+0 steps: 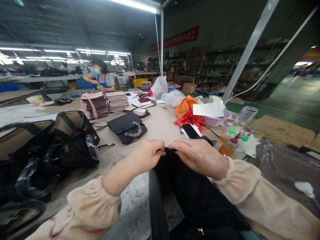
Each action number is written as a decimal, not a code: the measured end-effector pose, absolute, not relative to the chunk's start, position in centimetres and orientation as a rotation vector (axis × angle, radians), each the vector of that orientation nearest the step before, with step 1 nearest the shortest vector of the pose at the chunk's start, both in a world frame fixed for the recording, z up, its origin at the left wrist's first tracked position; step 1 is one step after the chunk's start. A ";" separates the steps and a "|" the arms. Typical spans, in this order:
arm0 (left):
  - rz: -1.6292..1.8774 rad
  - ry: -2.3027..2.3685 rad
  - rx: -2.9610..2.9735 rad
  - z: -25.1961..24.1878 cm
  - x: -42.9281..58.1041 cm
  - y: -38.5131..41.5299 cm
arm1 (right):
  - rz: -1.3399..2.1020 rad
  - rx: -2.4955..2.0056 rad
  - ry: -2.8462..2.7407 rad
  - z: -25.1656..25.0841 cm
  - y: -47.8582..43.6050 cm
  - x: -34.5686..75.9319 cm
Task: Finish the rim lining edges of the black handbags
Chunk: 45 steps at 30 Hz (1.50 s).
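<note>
A black bag (158, 203) stands open at the bottom centre, its far rim between my hands. My left hand (149, 154) is closed on that rim, thumb and fingers pinched at its left part. Just to the right, my right hand (197, 154) grips the same rim, fingers over the top and pressed together. Dark cloth lining and a small metal piece (200, 230) show inside the bag. The fingertips of both hands nearly meet.
Black bags (72, 146) with wrapped handles stand at left. A flat black bag piece (126, 125) and stacked panels (96, 106) lie beyond. At right are a phone (190, 131), glue bottles (228, 146) and a glass jar (246, 116). A masked person (102, 78) works further back.
</note>
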<state>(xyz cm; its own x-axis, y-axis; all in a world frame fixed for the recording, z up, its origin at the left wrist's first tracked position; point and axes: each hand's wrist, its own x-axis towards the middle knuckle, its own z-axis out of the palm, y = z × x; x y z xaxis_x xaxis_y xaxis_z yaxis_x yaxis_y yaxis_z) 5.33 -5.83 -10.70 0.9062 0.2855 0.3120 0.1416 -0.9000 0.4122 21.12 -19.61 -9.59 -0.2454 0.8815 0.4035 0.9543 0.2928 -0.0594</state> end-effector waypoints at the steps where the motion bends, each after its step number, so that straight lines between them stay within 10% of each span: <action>1: 0.521 0.310 2.683 -10.7 5.3 -5.8 | -0.293 -1.632 -2.218 -9.6 -19.6 21.1; 45: 0.521 0.382 2.670 -10.8 5.3 -6.3 | -0.343 -1.893 -2.075 -9.9 -20.2 20.9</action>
<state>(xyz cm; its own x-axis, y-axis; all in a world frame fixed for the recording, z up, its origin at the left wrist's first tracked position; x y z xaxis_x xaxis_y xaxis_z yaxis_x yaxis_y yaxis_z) 5.31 -6.31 -10.82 0.8936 0.3328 0.3012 0.1868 -0.8859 0.4247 20.94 -20.18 -9.89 -0.0785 0.9202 0.3834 0.9947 0.0979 -0.0314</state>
